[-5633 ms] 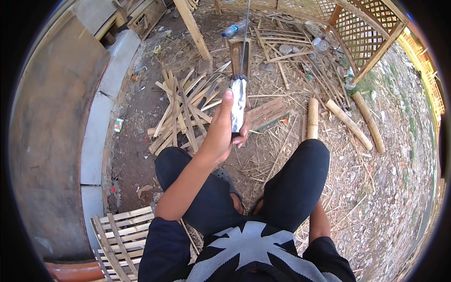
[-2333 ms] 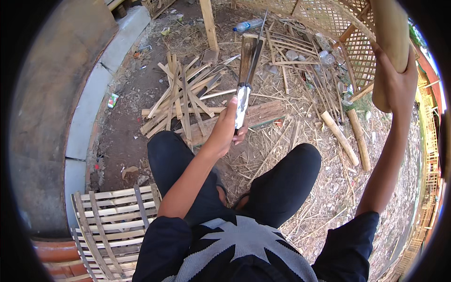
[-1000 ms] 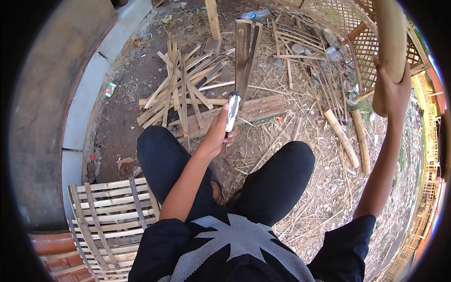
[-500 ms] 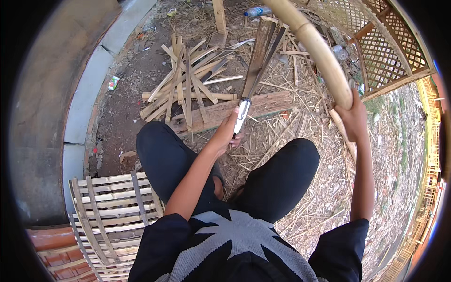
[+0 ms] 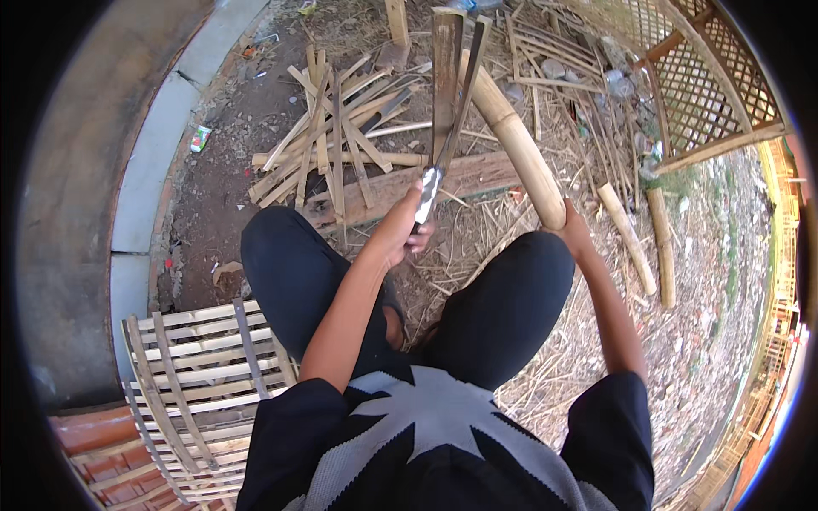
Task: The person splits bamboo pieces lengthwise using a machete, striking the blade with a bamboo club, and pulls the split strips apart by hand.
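Observation:
My left hand [image 5: 404,228] is closed round the white-and-black handle of a large knife [image 5: 429,192]. Its end points away from me, with a wide brownish length and a narrow dark one spreading from the handle; I cannot tell which is blade. My right hand [image 5: 574,230] grips the near end of a thick, pale bamboo pole [image 5: 520,146] beside my right knee. The pole slants away to the left, and its far end lies close to the dark length, partly behind it; whether they touch I cannot tell.
Split bamboo strips [image 5: 339,145] lie heaped ahead, beside a weathered wooden plank [image 5: 481,175]. Two short bamboo pieces [image 5: 629,240] rest at right, below a lattice panel [image 5: 722,81]. A slatted bamboo frame [image 5: 204,358] is at lower left. Shavings litter the ground.
My right hand has brought the bamboo pole left and inward, to beside my knee, and its far end has come into view. My left hand and the knife have shifted slightly left.

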Available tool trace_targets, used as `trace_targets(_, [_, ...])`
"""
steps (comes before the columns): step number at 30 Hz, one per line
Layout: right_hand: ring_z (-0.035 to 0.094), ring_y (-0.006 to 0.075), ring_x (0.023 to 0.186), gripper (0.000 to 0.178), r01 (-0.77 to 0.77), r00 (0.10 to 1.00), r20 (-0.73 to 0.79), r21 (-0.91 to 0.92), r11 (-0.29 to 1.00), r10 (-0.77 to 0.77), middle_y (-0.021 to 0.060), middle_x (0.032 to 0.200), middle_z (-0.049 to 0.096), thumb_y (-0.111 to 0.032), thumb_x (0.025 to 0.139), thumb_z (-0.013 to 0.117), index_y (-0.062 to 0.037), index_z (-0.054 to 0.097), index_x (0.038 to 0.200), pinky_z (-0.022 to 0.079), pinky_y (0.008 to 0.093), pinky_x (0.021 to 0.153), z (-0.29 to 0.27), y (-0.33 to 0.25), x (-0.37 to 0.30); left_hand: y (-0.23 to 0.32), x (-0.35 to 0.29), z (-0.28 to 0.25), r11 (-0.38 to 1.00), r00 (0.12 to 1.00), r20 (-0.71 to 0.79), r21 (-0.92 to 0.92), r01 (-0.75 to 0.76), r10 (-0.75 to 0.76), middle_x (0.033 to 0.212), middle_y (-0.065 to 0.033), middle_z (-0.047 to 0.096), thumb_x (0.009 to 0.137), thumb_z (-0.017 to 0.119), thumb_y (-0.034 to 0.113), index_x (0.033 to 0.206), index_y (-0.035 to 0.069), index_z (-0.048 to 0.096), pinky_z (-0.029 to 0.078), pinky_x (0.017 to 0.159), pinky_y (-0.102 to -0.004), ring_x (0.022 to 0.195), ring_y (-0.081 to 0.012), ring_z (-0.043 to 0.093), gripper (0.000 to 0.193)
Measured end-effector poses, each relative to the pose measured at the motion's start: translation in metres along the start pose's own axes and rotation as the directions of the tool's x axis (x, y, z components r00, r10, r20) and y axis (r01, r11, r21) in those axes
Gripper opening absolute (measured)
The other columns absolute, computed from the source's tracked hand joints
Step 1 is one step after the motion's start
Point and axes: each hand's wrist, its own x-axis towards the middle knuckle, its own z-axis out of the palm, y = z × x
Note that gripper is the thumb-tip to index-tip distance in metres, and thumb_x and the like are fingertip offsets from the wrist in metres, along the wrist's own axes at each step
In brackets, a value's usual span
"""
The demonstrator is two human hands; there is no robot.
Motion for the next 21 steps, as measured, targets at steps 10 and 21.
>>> trace_targets(10, [0.068,0.0424,0.083,0.059,-0.005,0.965,-0.262,0.053,0.999,0.019,0.026,0.087,0.068,-0.031,0.071,0.076,0.0008,0.054,0.116,0.052,0.0474,0.073,-0.125,-0.09,-0.028,-0.028,0.003,-0.013,0.916,0.973,-0.104,0.372,-0.154,0.206,0.073,-0.0043,0.058,0.106,0.035,0.048,0.109,0.004,0.057,0.044,0.052,-0.0294,0.055,-0.013,0.054,0.05])
trace_targets(21, [0.066,0.0452,0.091,0.063,0.018,0.995,-0.092,-0.08,0.997,-0.025,0.0288,0.095,0.068,-0.033,0.068,0.076,0.0005,0.053,0.117,0.053,0.05,0.081,-0.09,-0.069,-0.044,-0.014,0.02,0.005,0.419,0.842,-0.079,0.889,-0.182,0.533,0.068,-0.0167,0.066,0.094,0.058,0.048,0.086,0.001,0.068,0.049,0.07,-0.0453,0.072,-0.0371,0.067,0.049])
